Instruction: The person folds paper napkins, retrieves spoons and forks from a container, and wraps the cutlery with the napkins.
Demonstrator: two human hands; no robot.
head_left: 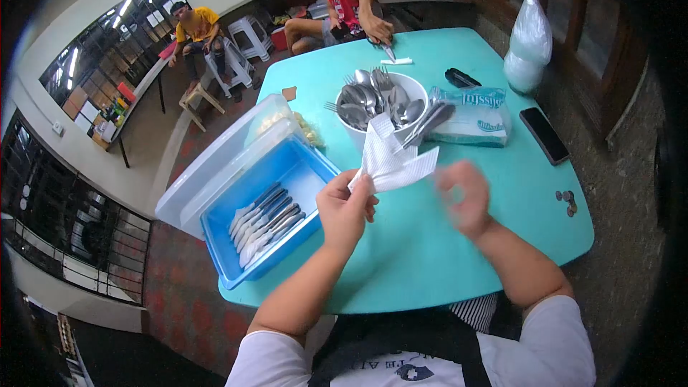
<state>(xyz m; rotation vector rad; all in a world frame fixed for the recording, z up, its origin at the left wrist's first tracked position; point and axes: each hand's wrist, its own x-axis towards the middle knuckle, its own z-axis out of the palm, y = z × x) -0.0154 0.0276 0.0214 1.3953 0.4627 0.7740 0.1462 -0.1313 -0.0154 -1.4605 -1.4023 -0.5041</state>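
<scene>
Pinched between the thumb and fingers of my left hand (347, 204) is a white paper napkin (390, 156), partly folded with loose corners spread out. To its right, my right hand (464, 197) is raised over the table with its fingers smeared by motion. Just beyond the napkin stands a white bucket (351, 134) full of metal spoons and forks (373, 93). Some cutlery handles (430, 123) lean over its right rim. Left of my left hand, a blue plastic bin (215, 251) holds several cutlery sets wrapped in napkins (266, 226), lying side by side.
Around the turquoise table (401, 258) lie a napkin pack (469, 125), a phone (545, 136), coins (567, 201) and a black object (461, 77). A clear lid (208, 172) leans by the bin. A person (351, 7) holds scissors (389, 51) opposite; another person (197, 32) sits farther back.
</scene>
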